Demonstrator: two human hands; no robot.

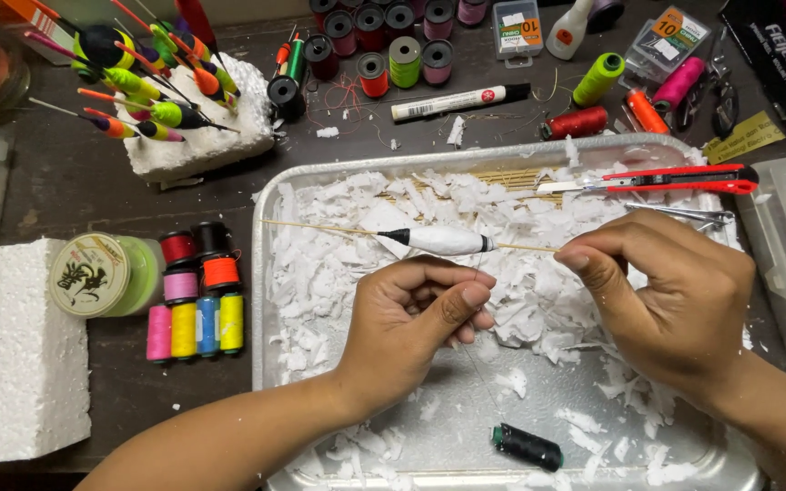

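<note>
A white foam float body (pixel 440 240) with a black tip sits on a thin wooden stick (pixel 320 227), held level over a metal tray (pixel 270 273). My right hand (pixel 675 295) pinches the stick's right end. My left hand (pixel 416 318) is curled just below the float, thumb against forefinger, pinching a fine thread that runs up to the float and down toward a dark green thread spool (pixel 527 446) lying in the tray. White foam shavings (pixel 338 264) cover much of the tray.
A red utility knife (pixel 675 179) and tweezers (pixel 684 215) lie at the tray's far right. Thread spools (pixel 195 323), a line reel (pixel 93 275) and a foam block (pixel 11 355) sit left. Painted floats (pixel 152 91) stick in another foam block; more spools and a marker (pixel 457 102) lie behind.
</note>
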